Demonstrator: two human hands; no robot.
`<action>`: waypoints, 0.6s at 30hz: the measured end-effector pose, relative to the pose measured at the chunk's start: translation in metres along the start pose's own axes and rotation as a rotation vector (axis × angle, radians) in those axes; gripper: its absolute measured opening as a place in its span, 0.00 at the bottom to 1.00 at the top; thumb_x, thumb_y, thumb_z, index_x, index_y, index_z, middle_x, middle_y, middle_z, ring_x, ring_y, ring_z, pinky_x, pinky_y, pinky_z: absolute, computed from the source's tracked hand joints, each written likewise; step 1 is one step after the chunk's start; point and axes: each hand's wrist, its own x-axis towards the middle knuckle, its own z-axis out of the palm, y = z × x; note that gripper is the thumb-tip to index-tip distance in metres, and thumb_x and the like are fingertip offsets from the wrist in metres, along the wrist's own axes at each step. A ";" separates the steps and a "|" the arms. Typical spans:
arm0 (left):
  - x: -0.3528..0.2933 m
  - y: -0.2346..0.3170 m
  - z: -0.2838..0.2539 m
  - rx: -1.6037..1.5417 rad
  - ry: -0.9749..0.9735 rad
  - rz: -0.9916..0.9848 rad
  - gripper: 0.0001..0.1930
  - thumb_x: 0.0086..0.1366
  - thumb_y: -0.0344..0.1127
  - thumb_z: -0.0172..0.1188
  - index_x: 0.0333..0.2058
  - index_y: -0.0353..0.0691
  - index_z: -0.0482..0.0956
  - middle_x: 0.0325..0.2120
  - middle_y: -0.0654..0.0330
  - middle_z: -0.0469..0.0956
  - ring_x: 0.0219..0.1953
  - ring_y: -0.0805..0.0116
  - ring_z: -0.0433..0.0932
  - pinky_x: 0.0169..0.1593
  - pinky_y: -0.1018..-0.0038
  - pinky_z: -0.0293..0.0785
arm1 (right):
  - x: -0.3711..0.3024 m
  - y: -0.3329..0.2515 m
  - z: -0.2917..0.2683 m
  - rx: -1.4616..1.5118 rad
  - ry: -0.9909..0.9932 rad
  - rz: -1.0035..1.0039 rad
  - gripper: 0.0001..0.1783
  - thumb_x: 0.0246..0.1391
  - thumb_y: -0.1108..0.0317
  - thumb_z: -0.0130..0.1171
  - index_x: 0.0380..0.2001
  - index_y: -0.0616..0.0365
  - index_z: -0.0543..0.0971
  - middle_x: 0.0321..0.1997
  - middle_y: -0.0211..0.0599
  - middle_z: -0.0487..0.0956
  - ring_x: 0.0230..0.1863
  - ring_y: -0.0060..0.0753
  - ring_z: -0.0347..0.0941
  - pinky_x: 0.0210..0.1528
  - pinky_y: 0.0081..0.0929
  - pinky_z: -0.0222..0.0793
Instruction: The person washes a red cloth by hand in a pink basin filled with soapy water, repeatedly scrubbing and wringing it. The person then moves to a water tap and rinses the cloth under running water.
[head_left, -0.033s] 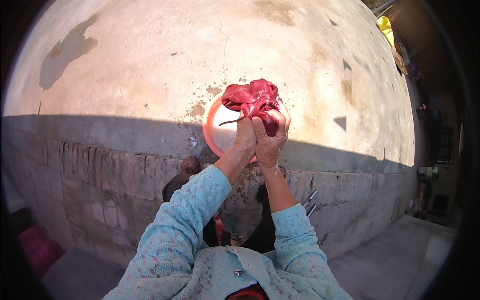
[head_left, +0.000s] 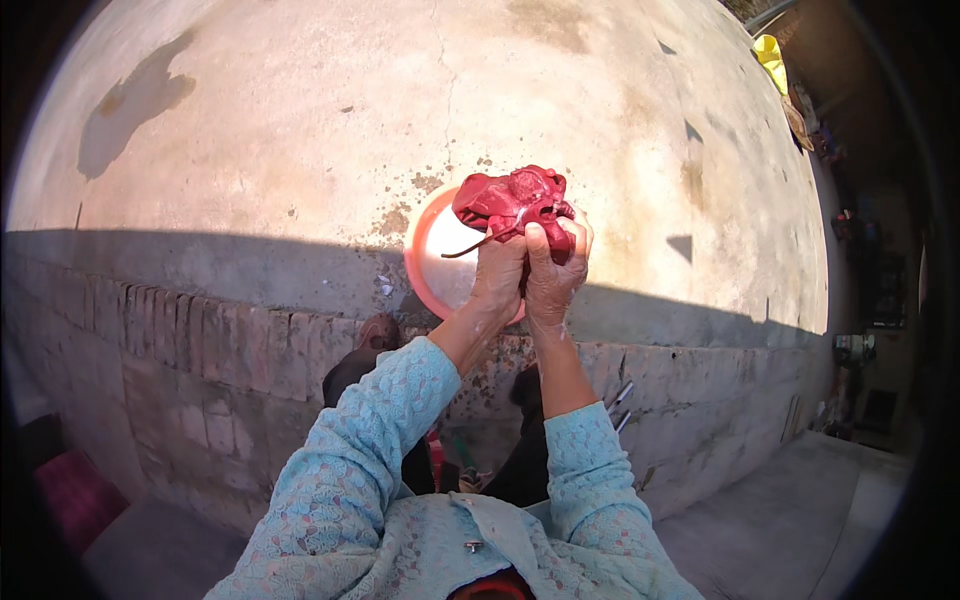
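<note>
A bunched dark-red cloth (head_left: 511, 196), wet-looking with a thin dark cord hanging off its left side, is gripped between both hands above a pinkish-orange basin (head_left: 418, 262). My left hand (head_left: 497, 270) is closed on the lower left of the bundle. Close beside it, my right hand (head_left: 553, 277) wraps the lower right part, its thumb pressed up against the fabric. Whitish suds or wet patches show on the wrists. Bright whitish liquid appears inside the basin, and the cloth and hands hide the basin's right side.
The basin stands on a sunlit concrete floor (head_left: 300, 130), by a ledge edged with bricks (head_left: 230, 340). A brown shoe (head_left: 380, 331) is left of my arms. Thin metallic rods (head_left: 620, 402) lie right of my right forearm. A yellow item (head_left: 770, 62) sits far right.
Both hands and the red cloth have shifted slightly to the right. The bundle's folds look different, and the hands are a little more apart at the thumbs.
</note>
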 end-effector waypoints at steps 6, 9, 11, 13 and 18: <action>-0.006 0.014 0.010 -0.012 -0.005 -0.071 0.10 0.58 0.28 0.56 0.40 0.37 0.73 0.34 0.59 0.77 0.33 0.72 0.77 0.39 0.75 0.76 | 0.022 0.021 -0.021 0.524 0.038 0.655 0.09 0.42 0.78 0.57 0.19 0.56 0.67 0.21 0.21 0.68 0.23 0.13 0.60 0.27 0.15 0.59; 0.007 0.036 0.010 -0.182 -0.084 -0.150 0.10 0.62 0.37 0.55 0.37 0.35 0.74 0.27 0.59 0.77 0.27 0.70 0.77 0.35 0.74 0.77 | 0.001 -0.011 -0.021 0.509 -0.090 0.533 0.12 0.39 0.80 0.57 0.17 0.55 0.65 0.21 0.19 0.66 0.24 0.11 0.57 0.27 0.13 0.56; 0.020 0.038 -0.014 -0.231 -0.240 -0.202 0.12 0.63 0.38 0.50 0.37 0.35 0.73 0.27 0.58 0.77 0.27 0.70 0.77 0.35 0.73 0.77 | -0.010 -0.011 -0.018 0.489 -0.154 0.422 0.10 0.37 0.81 0.55 0.18 0.55 0.66 0.22 0.20 0.67 0.25 0.12 0.59 0.29 0.15 0.59; 0.021 0.022 -0.017 -0.187 -0.108 -0.149 0.10 0.61 0.35 0.50 0.37 0.35 0.73 0.29 0.58 0.77 0.28 0.70 0.76 0.35 0.74 0.76 | -0.004 -0.014 -0.014 0.494 -0.138 0.462 0.09 0.37 0.81 0.53 0.20 0.56 0.67 0.22 0.22 0.67 0.25 0.15 0.60 0.31 0.17 0.62; -0.004 0.008 -0.003 0.016 -0.030 -0.103 0.10 0.55 0.29 0.54 0.37 0.36 0.73 0.32 0.61 0.76 0.32 0.73 0.77 0.39 0.73 0.76 | 0.026 0.033 -0.027 0.505 -0.138 0.553 0.18 0.43 0.78 0.47 0.42 0.65 0.69 0.35 0.33 0.72 0.31 0.25 0.67 0.37 0.21 0.67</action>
